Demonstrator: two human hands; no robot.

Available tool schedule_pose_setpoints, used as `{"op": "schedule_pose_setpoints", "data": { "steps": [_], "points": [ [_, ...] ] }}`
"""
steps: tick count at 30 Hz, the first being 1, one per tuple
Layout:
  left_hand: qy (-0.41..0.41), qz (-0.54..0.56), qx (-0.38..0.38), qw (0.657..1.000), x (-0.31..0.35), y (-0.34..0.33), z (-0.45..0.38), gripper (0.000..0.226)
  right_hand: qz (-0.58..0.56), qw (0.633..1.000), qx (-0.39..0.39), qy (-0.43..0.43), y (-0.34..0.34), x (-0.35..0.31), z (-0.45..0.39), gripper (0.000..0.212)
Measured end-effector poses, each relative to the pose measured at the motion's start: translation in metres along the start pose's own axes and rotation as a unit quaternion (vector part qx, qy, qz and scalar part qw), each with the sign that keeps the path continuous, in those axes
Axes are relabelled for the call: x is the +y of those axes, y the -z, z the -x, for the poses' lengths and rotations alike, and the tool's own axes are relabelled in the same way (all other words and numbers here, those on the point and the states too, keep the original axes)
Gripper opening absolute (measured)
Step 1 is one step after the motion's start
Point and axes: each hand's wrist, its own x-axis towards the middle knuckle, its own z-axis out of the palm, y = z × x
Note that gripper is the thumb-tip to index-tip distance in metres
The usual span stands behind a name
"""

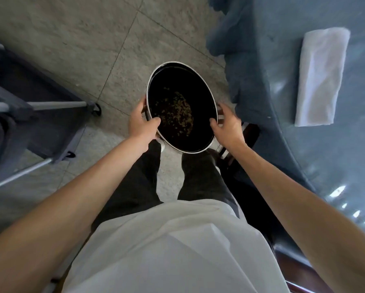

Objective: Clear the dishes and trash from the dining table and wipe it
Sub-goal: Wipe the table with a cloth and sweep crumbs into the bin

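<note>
Left hand (142, 124) and right hand (227, 125) grip opposite rims of a round, metal-edged black pan (181, 106) flecked with crumbs.

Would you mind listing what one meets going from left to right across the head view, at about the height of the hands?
Dark grey cart with metal bars → left hand → round black pan with a silver rim and food scraps → right hand → blue tablecloth-covered table → folded white cloth.
</note>
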Motion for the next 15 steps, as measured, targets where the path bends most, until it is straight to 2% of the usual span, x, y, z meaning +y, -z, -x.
{"op": "schedule_pose_setpoints", "data": {
  "steps": [3, 8, 15],
  "points": [
    [0.015, -0.005, -0.009, 1.000, -0.018, 0.012, -0.029, 0.077, -0.027, 0.999, -0.021, -0.011, -0.030, -0.004, -0.014, 0.042],
    [0.025, -0.013, -0.021, 0.999, -0.052, 0.016, -0.094, 0.080, -0.047, 0.998, -0.007, -0.046, -0.089, 0.007, -0.046, 0.048],
    [-0.006, -0.053, -0.047, 0.997, -0.122, -0.007, -0.209, 0.078, -0.078, 0.990, 0.028, -0.112, -0.175, 0.059, -0.121, 0.052]
  ]
}}
